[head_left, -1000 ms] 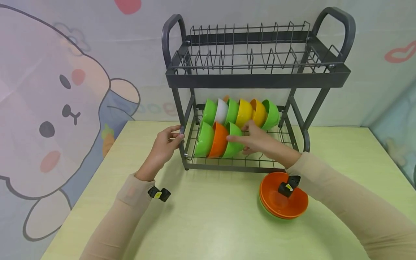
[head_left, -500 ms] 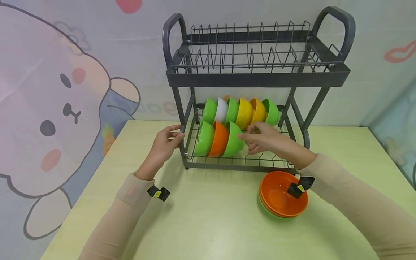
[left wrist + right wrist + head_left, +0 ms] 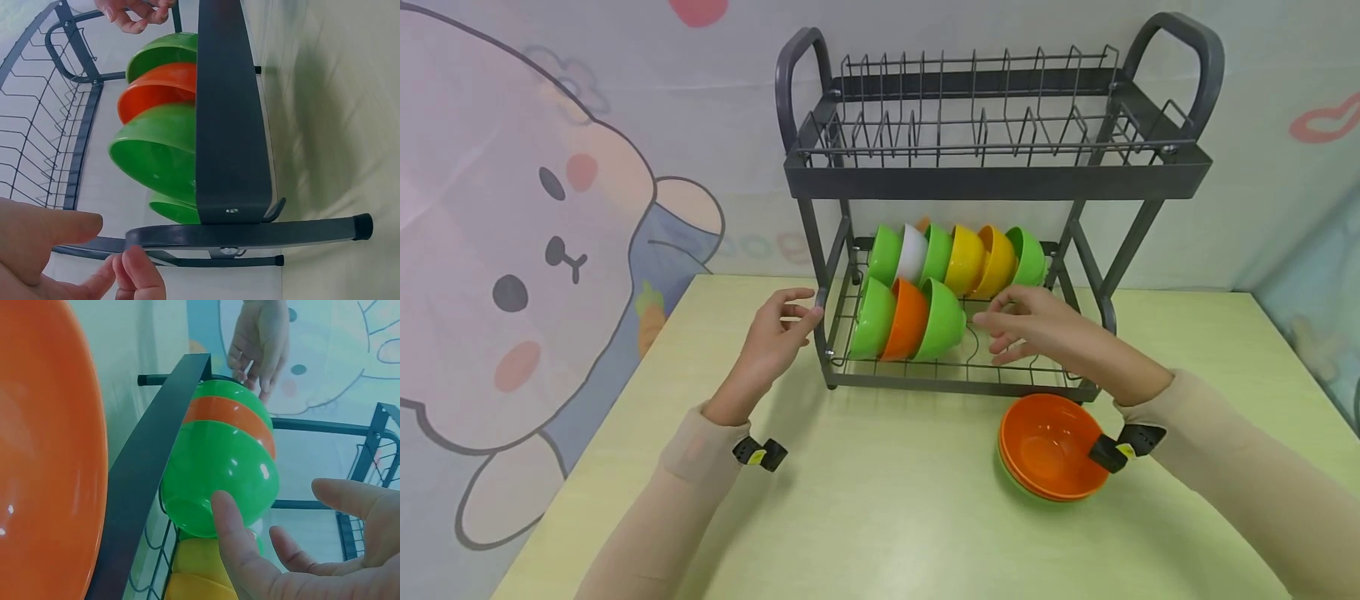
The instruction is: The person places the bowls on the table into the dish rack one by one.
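On the lower shelf of a dark two-tier dish rack [image 3: 1000,183], a front row holds a green bowl [image 3: 872,321], an orange bowl [image 3: 906,321] and another green bowl [image 3: 942,321], all tilted on their sides. My right hand [image 3: 1037,325] hovers just right of that last green bowl, fingers spread and holding nothing. In the right wrist view a gap shows between the thumb and fingers [image 3: 228,525]. By the rack's left front post [image 3: 818,275] is my left hand [image 3: 778,333], its fingers loose; the left wrist view shows fingertips [image 3: 137,269] at the post, thumb apart.
Behind the front row, several green, white and yellow bowls [image 3: 964,260] lean in a back row. A stack of bowls, an orange bowl [image 3: 1048,442] on top, stands on the table [image 3: 880,500] before the rack's right side. The upper tier [image 3: 992,154] overhangs the bowls.
My right hand has let go of the right-hand green bowl in the front row and drawn away to the right. My left hand has loosened at the post and shifted slightly left.
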